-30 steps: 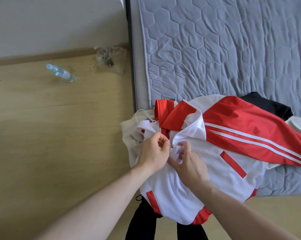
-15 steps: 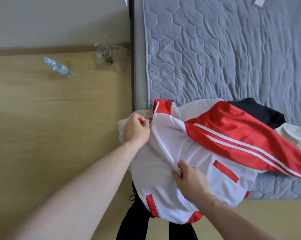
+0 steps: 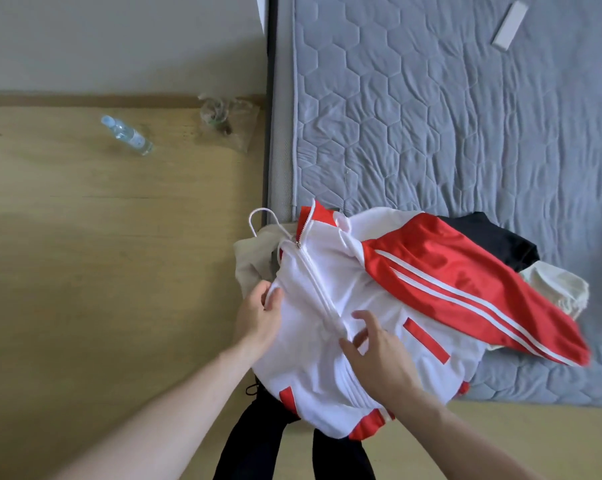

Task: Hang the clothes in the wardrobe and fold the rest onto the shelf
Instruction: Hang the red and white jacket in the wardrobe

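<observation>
Head view, the only one. White-and-red track jacket (image 3: 330, 306) lies front-up across the near corner of the mattress (image 3: 431, 133), directly under both hands, hem hanging off the edge toward the person. It is zipped nearly to the collar; zipper pull (image 3: 297, 244) sits beyond the left hand. A white hanger hook (image 3: 258, 220) pokes out past the collar, beyond and slightly left of the left hand, so the jacket appears to be on a hanger already. Left hand (image 3: 258, 317) pinches a fold of white fabric at the jacket's left edge, thumb and fingers closed on the cloth. Right hand (image 3: 372, 344) hovers on the zipper line with fingers spread and relaxed, fingertips touching the front, gripping nothing. Red sleeve with white stripes trails to the right of the right hand. Beneath: a beige garment (image 3: 254, 265) beyond the left hand, a black garment (image 3: 493, 240) and a cream garment (image 3: 556, 285) far right of the right hand. Judgement: light, limp, glossy fabric, likely to slide in the grip and off the hanger shoulders. Best carried by the hook, other hand supporting the hem. Water bottle (image 3: 128, 136) lies on the floor, far left.
</observation>
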Motion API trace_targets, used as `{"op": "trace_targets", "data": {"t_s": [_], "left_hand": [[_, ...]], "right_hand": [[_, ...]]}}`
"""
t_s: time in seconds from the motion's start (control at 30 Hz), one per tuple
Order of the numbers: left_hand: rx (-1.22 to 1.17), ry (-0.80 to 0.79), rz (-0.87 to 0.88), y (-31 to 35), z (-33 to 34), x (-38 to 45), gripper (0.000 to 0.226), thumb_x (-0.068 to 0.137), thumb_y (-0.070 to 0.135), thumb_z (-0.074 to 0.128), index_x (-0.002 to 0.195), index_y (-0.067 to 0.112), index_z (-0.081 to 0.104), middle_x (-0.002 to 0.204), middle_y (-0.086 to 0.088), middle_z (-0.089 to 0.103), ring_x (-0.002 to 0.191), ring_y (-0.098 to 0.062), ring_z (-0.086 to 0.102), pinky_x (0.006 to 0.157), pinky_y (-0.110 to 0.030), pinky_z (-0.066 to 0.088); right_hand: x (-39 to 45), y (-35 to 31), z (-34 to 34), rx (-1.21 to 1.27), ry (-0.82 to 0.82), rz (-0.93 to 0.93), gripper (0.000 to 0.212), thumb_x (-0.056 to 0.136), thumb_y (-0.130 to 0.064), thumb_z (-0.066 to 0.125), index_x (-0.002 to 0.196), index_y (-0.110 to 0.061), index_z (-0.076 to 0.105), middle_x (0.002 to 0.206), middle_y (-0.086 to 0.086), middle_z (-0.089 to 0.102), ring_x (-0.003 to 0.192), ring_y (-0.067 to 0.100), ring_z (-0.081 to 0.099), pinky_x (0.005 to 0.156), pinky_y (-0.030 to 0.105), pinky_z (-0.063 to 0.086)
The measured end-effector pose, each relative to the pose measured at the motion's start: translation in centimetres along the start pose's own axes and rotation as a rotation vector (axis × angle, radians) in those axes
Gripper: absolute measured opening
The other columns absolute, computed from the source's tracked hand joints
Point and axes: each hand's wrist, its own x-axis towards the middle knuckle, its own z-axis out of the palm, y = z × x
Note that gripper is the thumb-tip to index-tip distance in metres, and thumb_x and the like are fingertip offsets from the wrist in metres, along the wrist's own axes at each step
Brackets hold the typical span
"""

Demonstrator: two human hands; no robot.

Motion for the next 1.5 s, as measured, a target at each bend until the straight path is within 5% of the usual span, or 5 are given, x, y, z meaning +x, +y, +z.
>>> {"op": "trace_targets", "data": {"t_s": [0.27,0.5,0.77,1.1,1.5], "left_hand": [[-0.267,-0.058,0.368,9.4,-5.8,-12.0,0.046,0.102,0.043,0.054,0.068,0.017,0.039,0.062,-0.001,0.03,0.06,-0.017,0.03,0.057,-0.037,0.026],[-0.277,-0.19,0.471,19.1,-14.9,-26.2,0.047,0.101,0.041,0.061,0.07,0.009,0.047,0.062,-0.006,0.033,0.059,-0.026,0.03,0.055,-0.049,0.027],[-0.117,0.102,0.58,24.2,-31.2,-35.1,0.042,0.094,0.038,0.064,0.061,0.018,0.047,0.056,0.01,0.035,0.056,-0.008,0.034,0.053,-0.029,0.025],[0.096,0.754,0.57,18.9,-49.6,-37.7,0.025,0.101,0.043,0.059,0.084,0.025,0.066,0.08,0.01,0.066,0.079,-0.008,0.062,0.07,-0.036,0.049],[0.265,0.916,0.304,-0.5,-73.7,-38.0,0.018,0.101,0.04,0.058,0.094,0.027,0.068,0.091,0.016,0.06,0.089,-0.007,0.057,0.081,-0.034,0.049]], "right_hand": [[-6.3,-3.9,-14.3,0.168,0.47,-0.16,0.062,0.085,-0.022,0.079,0.138,-0.026,0.046,0.129,-0.009,0.053,0.108,0.014,0.058,0.088,0.034,0.05],[-14.5,-9.5,-29.0,-0.162,0.428,-0.302,0.081,0.075,-0.046,0.087,0.142,-0.016,0.052,0.151,0.002,0.046,0.14,0.029,0.038,0.116,0.048,0.035],[-25.4,-20.5,-36.9,-0.097,0.313,-0.641,0.037,0.087,-0.053,0.062,0.067,-0.024,0.05,0.058,-0.01,0.042,0.058,0.008,0.041,0.057,0.026,0.035],[-32.5,-39.9,-30.4,0.066,-0.175,-0.947,0.036,0.102,-0.027,0.061,0.068,-0.019,0.056,0.063,-0.014,0.037,0.057,0.005,0.035,0.053,0.018,0.029],[-36.1,-65.8,-8.7,-0.114,-0.192,-1.182,0.042,0.099,-0.031,0.061,0.069,-0.018,0.036,0.064,-0.014,0.027,0.058,0.005,0.028,0.052,0.021,0.027]]}}
